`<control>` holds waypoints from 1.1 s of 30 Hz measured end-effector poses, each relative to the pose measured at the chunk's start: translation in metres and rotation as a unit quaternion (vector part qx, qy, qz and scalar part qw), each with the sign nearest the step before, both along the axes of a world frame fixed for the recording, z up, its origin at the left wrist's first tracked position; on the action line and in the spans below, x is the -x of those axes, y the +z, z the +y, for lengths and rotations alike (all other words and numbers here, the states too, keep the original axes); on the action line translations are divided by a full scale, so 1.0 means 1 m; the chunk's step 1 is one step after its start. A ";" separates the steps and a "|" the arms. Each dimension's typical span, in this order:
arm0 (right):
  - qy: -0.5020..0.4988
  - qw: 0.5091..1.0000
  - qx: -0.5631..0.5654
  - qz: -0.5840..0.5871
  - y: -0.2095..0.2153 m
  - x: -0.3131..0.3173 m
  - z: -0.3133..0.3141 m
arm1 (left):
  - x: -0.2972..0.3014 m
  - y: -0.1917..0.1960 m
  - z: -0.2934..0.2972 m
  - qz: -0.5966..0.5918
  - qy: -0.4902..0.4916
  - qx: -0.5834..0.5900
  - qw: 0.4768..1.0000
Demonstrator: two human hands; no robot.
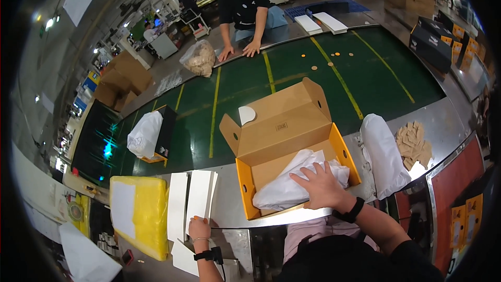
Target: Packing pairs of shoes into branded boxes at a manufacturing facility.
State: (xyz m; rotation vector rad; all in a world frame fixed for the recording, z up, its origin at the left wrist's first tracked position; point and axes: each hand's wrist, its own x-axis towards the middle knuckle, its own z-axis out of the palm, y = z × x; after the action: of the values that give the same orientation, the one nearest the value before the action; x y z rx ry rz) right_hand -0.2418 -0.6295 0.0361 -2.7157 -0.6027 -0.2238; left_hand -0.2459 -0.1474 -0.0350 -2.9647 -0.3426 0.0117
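In front of me an open shoebox-like carton [242, 190], orange outside and brown inside, has its lid tipped back. Inside lies a bundle in white tissue paper [279, 185]. My right hand [323, 184] rests on that bundle with its fingers spread. Over to the left, my left hand [199, 230] is closed at the near end of a stack of long white cards [201, 193]. A small orange spot shows by its fingertips; I cannot make out what it is. A second paper-wrapped bundle [383, 156] lies right of the carton.
Beyond the metal edge is a green belt [237, 94] with yellow lines. On it stands a black-and-orange box [166, 130] with a white wrapped bundle. A yellow package [141, 214] lies left; brown paper pieces [414, 143] lie right. A co-worker [244, 5] leans on the far edge.
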 end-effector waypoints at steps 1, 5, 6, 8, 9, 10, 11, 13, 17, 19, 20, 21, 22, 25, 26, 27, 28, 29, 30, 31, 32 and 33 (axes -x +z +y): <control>0.002 1.000 0.004 -0.006 0.000 0.000 0.001 | 0.000 0.003 0.003 -0.001 -0.002 -0.005 1.000; 0.023 0.999 -0.005 0.027 0.003 -0.001 0.001 | -0.003 0.024 0.018 -0.018 -0.020 0.074 0.997; 0.022 1.000 0.004 0.016 0.001 -0.002 0.000 | -0.009 0.041 0.008 -0.095 0.012 0.113 0.989; 0.026 1.000 0.007 0.013 -0.001 -0.003 -0.002 | -0.020 0.068 -0.007 -0.228 0.029 0.242 0.943; 0.026 1.000 0.007 0.010 -0.004 -0.005 -0.003 | -0.024 0.087 -0.030 -0.263 -0.019 0.256 0.930; 0.024 1.000 0.006 0.010 -0.005 -0.004 -0.003 | -0.027 0.108 -0.066 -0.314 -0.079 0.274 0.905; 0.020 1.000 -0.001 0.023 -0.003 -0.002 -0.002 | -0.029 0.122 -0.093 -0.328 -0.123 0.256 0.901; 0.023 0.997 0.036 0.060 0.004 -0.003 -0.002 | -0.030 0.128 -0.142 -0.337 -0.179 0.263 0.886; 0.018 0.997 0.015 0.070 0.000 0.001 -0.004 | -0.039 0.126 -0.241 -0.127 -0.388 0.170 0.897; 0.015 0.998 0.009 0.068 -0.002 0.004 -0.004 | -0.050 0.118 -0.262 -0.041 -0.405 0.149 0.901; 0.020 0.998 0.005 0.065 -0.002 0.006 -0.003 | -0.060 0.102 -0.260 0.073 -0.407 0.092 0.906; 0.018 0.997 0.003 0.070 -0.004 0.007 -0.002 | -0.064 0.092 -0.261 0.190 -0.402 0.036 0.895; 0.021 0.998 -0.004 0.061 -0.005 0.009 -0.003 | -0.067 0.095 -0.263 0.185 -0.405 0.052 0.894; 0.032 0.997 0.001 0.069 -0.002 0.016 -0.008 | -0.079 0.098 -0.261 0.188 -0.425 0.009 0.885; 0.043 0.998 -0.026 0.031 -0.003 0.018 -0.011 | -0.080 0.099 -0.261 0.177 -0.417 0.021 0.891; 0.051 0.997 -0.052 -0.011 -0.002 0.022 -0.015 | -0.080 0.100 -0.264 0.161 -0.411 0.031 0.897; 0.081 0.993 -0.073 -0.033 -0.002 0.021 -0.019 | -0.080 0.099 -0.270 0.166 -0.401 0.036 0.900; 0.091 0.993 -0.073 -0.026 0.002 0.026 -0.027 | -0.076 0.098 -0.278 0.191 -0.408 0.018 0.892; 0.082 0.987 -0.120 -0.073 0.009 0.030 -0.039 | -0.076 0.099 -0.281 0.215 -0.413 -0.002 0.885; 0.071 0.976 -0.166 -0.119 0.015 0.035 -0.053 | -0.078 0.102 -0.280 0.216 -0.405 0.003 0.889; 0.007 0.980 -0.186 -0.066 0.016 0.039 -0.070 | -0.079 0.106 -0.278 0.231 -0.382 0.038 0.894; -0.057 0.977 -0.203 -0.013 0.018 0.042 -0.091 | -0.080 0.107 -0.274 0.245 -0.359 0.074 0.898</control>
State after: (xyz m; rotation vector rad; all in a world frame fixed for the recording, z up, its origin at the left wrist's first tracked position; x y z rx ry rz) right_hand -0.2838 -0.7206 0.0537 -2.3541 -0.3607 -0.3670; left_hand -0.1660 -0.4216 0.0721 -2.8874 0.8398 0.7000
